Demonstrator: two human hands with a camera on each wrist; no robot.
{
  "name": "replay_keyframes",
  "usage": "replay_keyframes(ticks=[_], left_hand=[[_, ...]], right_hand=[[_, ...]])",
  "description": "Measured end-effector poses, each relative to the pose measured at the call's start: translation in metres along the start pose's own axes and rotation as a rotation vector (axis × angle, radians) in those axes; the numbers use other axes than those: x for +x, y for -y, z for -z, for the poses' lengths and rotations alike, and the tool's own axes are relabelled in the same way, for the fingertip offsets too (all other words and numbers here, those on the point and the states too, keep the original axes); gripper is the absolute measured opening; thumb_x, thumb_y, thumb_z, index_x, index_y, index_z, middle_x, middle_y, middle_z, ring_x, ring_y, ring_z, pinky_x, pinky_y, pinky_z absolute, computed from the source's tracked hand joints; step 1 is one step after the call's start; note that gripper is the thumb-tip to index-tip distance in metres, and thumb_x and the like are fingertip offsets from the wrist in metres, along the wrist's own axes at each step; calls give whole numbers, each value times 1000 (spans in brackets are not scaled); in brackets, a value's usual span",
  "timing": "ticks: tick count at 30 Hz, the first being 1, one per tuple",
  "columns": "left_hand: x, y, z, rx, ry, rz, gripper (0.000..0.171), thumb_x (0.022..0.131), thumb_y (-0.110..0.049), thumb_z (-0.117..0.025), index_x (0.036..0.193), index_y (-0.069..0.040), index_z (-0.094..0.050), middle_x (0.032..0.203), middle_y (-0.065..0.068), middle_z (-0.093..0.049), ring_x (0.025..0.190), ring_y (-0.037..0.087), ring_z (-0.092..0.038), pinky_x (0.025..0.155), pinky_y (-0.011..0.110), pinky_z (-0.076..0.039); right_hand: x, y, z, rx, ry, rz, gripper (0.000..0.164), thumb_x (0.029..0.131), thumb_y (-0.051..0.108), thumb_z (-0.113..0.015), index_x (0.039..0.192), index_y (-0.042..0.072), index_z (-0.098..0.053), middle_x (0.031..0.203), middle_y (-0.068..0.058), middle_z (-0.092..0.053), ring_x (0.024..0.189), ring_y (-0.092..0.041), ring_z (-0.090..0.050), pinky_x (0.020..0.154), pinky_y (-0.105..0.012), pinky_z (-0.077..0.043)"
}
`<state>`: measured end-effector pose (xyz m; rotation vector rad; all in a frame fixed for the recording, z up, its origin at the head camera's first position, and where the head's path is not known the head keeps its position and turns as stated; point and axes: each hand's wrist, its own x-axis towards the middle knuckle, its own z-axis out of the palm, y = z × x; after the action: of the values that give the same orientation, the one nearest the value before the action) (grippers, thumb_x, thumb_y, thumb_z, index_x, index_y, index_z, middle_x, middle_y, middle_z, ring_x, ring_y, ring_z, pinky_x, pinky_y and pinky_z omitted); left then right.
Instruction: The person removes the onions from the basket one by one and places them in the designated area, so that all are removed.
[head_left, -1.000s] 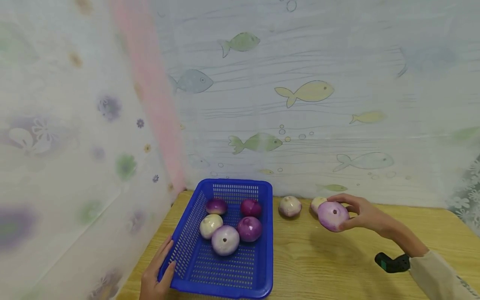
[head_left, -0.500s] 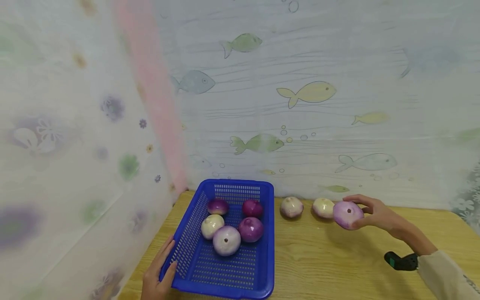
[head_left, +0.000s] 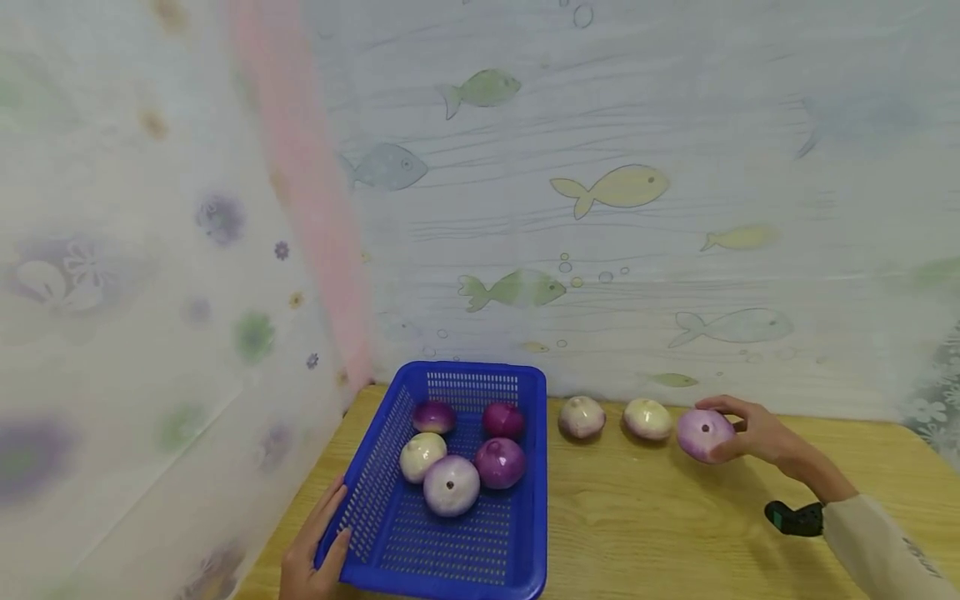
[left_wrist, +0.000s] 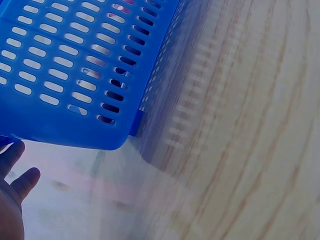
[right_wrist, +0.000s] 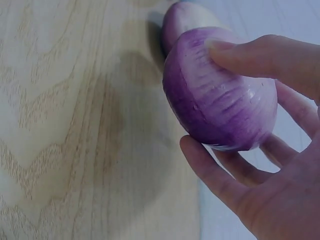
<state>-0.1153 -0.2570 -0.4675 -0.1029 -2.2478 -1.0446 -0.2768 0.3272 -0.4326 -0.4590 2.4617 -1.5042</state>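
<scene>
My right hand [head_left: 757, 435] holds a pale purple onion [head_left: 705, 433] at the right end of the row by the wall, its root end facing the head camera. In the right wrist view the thumb lies across the onion [right_wrist: 220, 95] and the fingers are on its other side. My left hand [head_left: 311, 550] rests with straight fingers against the left rim of a blue plastic basket [head_left: 536, 517]. The basket holds several onions: a white one [head_left: 423, 457], a pale one [head_left: 452, 486], and purple ones [head_left: 500, 463] behind and beside them.
Two whitish onions, one [head_left: 582, 417] near the basket and another [head_left: 647, 419] beside the held one, sit along the back of the wooden table [head_left: 637, 525]. A wall covering [head_left: 675, 267] with printed fish rises directly behind. A black device [head_left: 793, 518] is worn at the right wrist.
My right hand has moved right and slightly down with the purple onion, uncovering the whitish onion that it partly hid. The left hand stays at the basket rim.
</scene>
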Motion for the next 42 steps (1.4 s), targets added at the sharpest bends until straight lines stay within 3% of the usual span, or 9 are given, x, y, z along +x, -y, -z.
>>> replay_keyframes(ticks=[6,15,20,28,33,42], left_hand=[[0,2,2,-12,27,-40,48,85,5,-61,132,0,-54,136,19,-50,126,-6,-38,99,6,-28],[0,0,3,-13,23,3,47,87,2,-61,133,-5,-54,138,14,-50,126,-6,-38,98,4,-27],[0,-2,3,-13,23,4,47,87,2,-60,133,-6,-54,138,14,-50,126,-7,-38,97,4,-27],[-1,-1,3,-26,24,13,47,87,2,-60,133,-6,-54,138,11,-50,126,-5,-38,98,4,-28],[-2,0,2,-29,18,-19,49,86,4,-61,133,-5,-54,137,14,-50,126,-5,-39,98,4,-28],[-1,-2,3,-27,23,28,46,88,0,-60,133,-7,-54,138,11,-50,125,-6,-39,97,4,-28]], right_hand=[[4,-10,-4,-87,-45,-31,76,69,5,-78,134,-7,-40,134,-33,-33,105,-40,-49,69,-36,-53],[14,-15,-7,-316,-119,53,68,63,1,-79,123,-7,-49,120,-28,-49,98,-30,-48,69,-27,-47],[19,-19,-5,-359,-140,89,71,58,-3,-76,123,-10,-47,117,-31,-51,98,-34,-49,71,-34,-45],[29,-29,-2,-542,-195,151,65,51,-8,-68,114,-10,-53,112,-34,-53,101,-45,-48,76,-50,-42],[27,-29,-2,-577,-212,151,65,50,-9,-67,114,-11,-54,111,-36,-52,102,-49,-47,78,-56,-41],[21,-23,1,-561,-235,158,61,51,-6,-69,110,-11,-56,111,-36,-53,105,-52,-46,81,-61,-40]])
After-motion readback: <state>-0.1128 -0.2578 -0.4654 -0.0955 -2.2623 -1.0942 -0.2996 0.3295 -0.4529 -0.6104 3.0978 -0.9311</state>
